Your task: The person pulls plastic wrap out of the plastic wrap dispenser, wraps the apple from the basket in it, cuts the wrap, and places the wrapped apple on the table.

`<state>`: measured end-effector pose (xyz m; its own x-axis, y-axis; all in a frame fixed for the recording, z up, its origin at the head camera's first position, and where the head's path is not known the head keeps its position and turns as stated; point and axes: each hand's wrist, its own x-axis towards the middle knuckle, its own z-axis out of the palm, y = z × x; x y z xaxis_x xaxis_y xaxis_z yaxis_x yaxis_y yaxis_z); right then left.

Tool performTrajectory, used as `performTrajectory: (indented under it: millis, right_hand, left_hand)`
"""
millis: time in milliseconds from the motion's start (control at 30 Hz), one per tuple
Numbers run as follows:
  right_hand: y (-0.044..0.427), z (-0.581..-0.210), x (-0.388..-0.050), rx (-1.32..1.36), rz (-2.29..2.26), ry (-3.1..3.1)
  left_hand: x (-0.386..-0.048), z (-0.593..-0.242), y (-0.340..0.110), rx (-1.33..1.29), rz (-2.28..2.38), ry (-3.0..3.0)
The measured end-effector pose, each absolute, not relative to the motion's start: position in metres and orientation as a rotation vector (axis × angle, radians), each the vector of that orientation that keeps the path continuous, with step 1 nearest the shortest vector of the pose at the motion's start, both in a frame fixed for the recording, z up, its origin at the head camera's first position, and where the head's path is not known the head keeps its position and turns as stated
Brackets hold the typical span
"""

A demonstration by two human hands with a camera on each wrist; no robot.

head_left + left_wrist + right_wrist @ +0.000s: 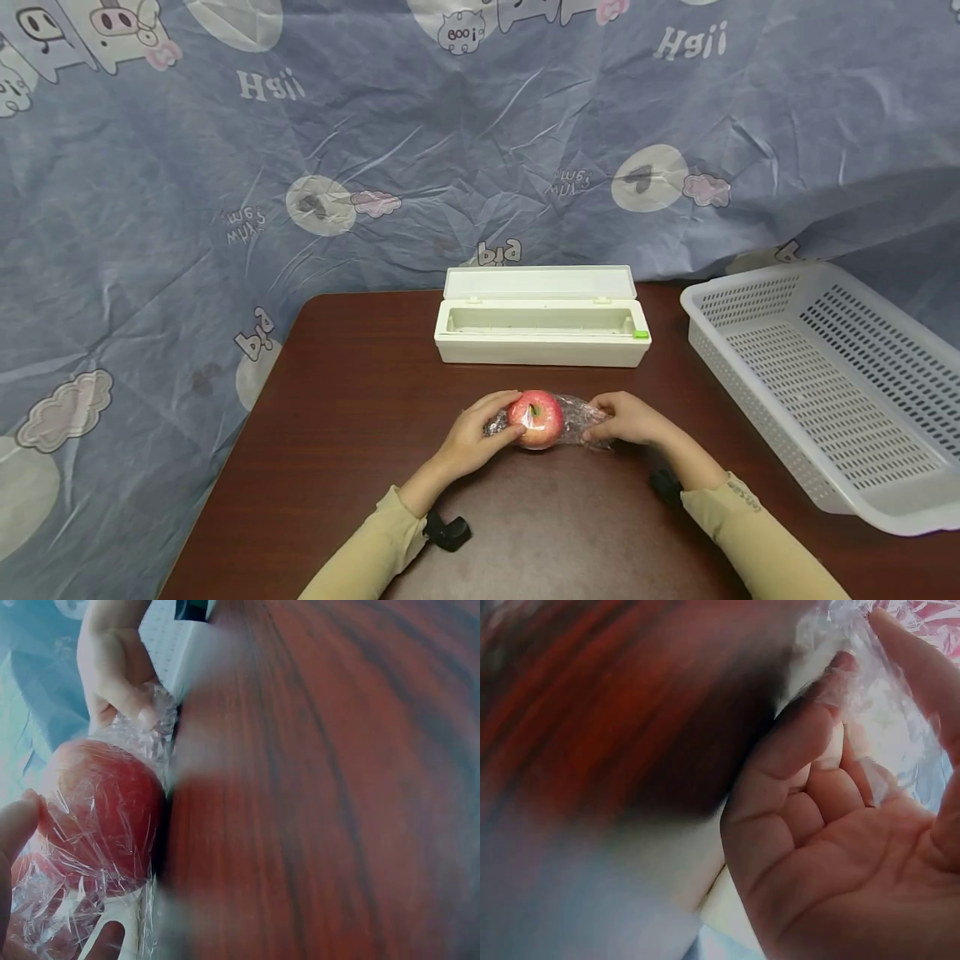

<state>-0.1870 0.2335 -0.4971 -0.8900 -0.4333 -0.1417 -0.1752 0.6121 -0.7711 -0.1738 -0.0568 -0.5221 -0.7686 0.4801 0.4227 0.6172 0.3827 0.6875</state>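
Observation:
A red apple wrapped in clear cling film sits on the brown table, stem up. My left hand holds the apple from its left side, thumb at the front and fingers behind. To the right of the fruit, my right hand grips the gathered end of the cling film. In the left wrist view the film lies creased over the apple, with more bunched below it. The right wrist view shows curled fingers at the crumpled film.
Behind the apple stands a long white cling film box, its lid raised and a green piece at its right end. A white perforated basket is on the right. A blue printed cloth hangs behind the table.

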Motion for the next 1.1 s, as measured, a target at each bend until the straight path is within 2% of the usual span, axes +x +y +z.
performTrajectory:
  millis: [633,867,1100]
  right_hand:
    - [0.235,-0.501,-0.185,-0.291,-1.778,2.057]
    - [0.220,-0.492,-0.174,-0.321,-1.915,2.035]
    - [0.208,-0.491,-0.165,-0.401,-1.992,2.035]
  left_hand:
    - [-0.174,-0.525,-0.056,-0.941,-1.524,-2.385]
    - [-0.156,-0.490,-0.052,-0.943,-1.585,-2.362]
    - [-0.155,-0.490,-0.052,-0.927,-1.592,-2.363]
